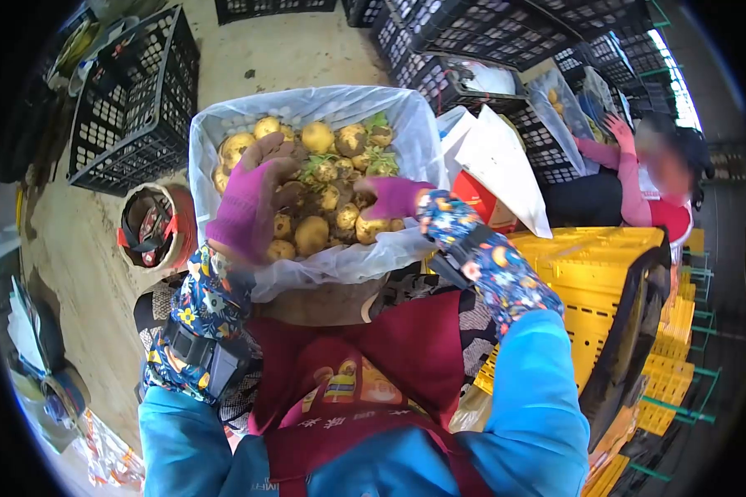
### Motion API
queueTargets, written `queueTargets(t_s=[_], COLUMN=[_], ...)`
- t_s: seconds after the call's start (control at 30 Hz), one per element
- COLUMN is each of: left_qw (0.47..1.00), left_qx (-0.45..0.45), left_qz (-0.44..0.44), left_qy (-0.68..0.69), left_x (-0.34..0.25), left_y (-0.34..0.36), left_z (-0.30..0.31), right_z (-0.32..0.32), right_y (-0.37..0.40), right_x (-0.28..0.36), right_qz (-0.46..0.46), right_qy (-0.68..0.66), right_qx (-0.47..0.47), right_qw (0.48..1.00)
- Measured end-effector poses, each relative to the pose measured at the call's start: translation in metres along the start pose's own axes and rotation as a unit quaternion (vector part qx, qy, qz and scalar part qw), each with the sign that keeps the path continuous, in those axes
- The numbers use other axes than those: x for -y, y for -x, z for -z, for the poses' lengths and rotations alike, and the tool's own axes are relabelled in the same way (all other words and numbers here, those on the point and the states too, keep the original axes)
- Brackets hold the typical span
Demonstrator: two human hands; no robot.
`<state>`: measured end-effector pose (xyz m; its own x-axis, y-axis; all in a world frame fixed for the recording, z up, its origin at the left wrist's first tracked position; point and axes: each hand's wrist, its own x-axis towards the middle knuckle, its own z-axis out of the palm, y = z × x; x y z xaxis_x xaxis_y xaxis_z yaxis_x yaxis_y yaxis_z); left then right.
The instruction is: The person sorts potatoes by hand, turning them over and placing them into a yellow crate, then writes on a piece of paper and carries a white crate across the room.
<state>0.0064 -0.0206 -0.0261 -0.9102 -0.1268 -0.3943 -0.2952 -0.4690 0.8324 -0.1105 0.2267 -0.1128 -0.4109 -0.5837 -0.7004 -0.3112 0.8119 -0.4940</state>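
Note:
A crate lined with translucent plastic [331, 269] stands in front of me, holding many round yellow-brown potatoes [312, 235] with soil on them. Green leaves [381, 161] lie among the potatoes on the right. My left hand [257, 195], in a purple glove with dirt-stained fingers, is over the left part of the crate. Its fingers curve over the potatoes, and what they touch is hidden. My right hand [389, 199], also gloved in purple, reaches in from the right side. Its fingertips are down among the potatoes near the leaves, and I cannot make out anything held.
Black crates stand at the upper left [133, 103] and upper right [489, 33]. A bucket [178, 228] sits left of the lined crate. White paper [506, 166] and a yellow crate [580, 273] are at the right. Another person [634, 178] sits farther right.

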Motion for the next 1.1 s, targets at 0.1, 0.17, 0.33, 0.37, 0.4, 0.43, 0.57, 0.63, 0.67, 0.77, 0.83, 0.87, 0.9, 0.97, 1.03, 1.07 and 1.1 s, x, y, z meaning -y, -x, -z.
queueTargets(t_s=[0.1, 0.17, 0.33, 0.37, 0.4, 0.43, 0.57, 0.63, 0.67, 0.77, 0.83, 0.87, 0.9, 0.97, 1.03, 1.07, 1.1], left_qw=[0.997, 0.998, 0.998, 0.997, 0.996, 0.996, 0.997, 1.000, 0.999, 0.993, 0.991, 0.998, 0.997, 0.986, 0.949, 0.964, 0.975], left_qx=[0.019, 0.026, 0.040, 0.043, 0.045, 0.045, 0.018, 0.027, 0.035, 0.039, 0.054, 0.053, 0.063, 0.108, 0.182, 0.183, 0.182], left_qz=[0.046, 0.027, 0.018, 0.029, 0.037, 0.044, 0.036, 0.006, -0.011, -0.056, -0.071, -0.031, -0.043, -0.113, -0.231, -0.172, -0.111], left_qy=[0.052, 0.059, 0.055, 0.057, 0.061, 0.063, 0.073, 0.012, -0.019, -0.096, -0.100, -0.015, -0.018, -0.050, -0.113, -0.090, -0.067], left_x=[-0.007, -0.011, -0.013, -0.013, -0.013, -0.013, -0.001, 0.014, 0.022, 0.039, 0.035, 0.028, 0.025, 0.036, 0.060, 0.056, 0.050], left_y=[-0.005, -0.002, 0.001, -0.001, -0.003, -0.004, -0.004, -0.003, -0.004, -0.006, -0.005, 0.000, 0.004, 0.012, 0.011, 0.013, 0.013], left_z=[0.006, 0.009, 0.011, 0.011, 0.009, 0.009, 0.000, -0.008, -0.015, -0.035, -0.036, -0.040, -0.044, -0.051, -0.055, -0.056, -0.051], right_z=[-0.039, -0.045, -0.062, -0.066, -0.071, -0.061, -0.045, -0.010, 0.000, 0.004, -0.003, -0.009, -0.011, -0.017, -0.030, -0.037, -0.044], right_y=[-0.058, -0.071, -0.068, -0.063, -0.058, -0.057, -0.044, 0.005, 0.023, 0.062, 0.082, 0.094, 0.108, 0.130, 0.131, 0.131, 0.131], right_x=[-0.028, -0.045, -0.072, -0.083, -0.092, -0.091, -0.091, -0.020, 0.007, 0.058, 0.068, 0.070, 0.074, 0.089, 0.089, 0.085, 0.079], right_qz=[0.024, -0.036, -0.070, -0.067, -0.062, -0.089, -0.003, 0.079, 0.116, 0.183, 0.194, 0.187, 0.182, 0.173, 0.186, 0.189, 0.197], right_qy=[0.307, 0.207, 0.203, 0.179, 0.155, 0.127, -0.380, -0.467, -0.450, -0.453, -0.508, -0.576, -0.638, -0.688, -0.608, -0.563, -0.534], right_qx=[0.068, 0.091, 0.068, 0.042, 0.017, 0.067, 0.061, 0.005, -0.023, -0.098, -0.131, -0.135, -0.137, -0.187, -0.282, -0.326, -0.333], right_qw=[0.949, 0.973, 0.974, 0.981, 0.986, 0.986, 0.923, 0.881, 0.885, 0.867, 0.829, 0.784, 0.736, 0.680, 0.719, 0.736, 0.751])
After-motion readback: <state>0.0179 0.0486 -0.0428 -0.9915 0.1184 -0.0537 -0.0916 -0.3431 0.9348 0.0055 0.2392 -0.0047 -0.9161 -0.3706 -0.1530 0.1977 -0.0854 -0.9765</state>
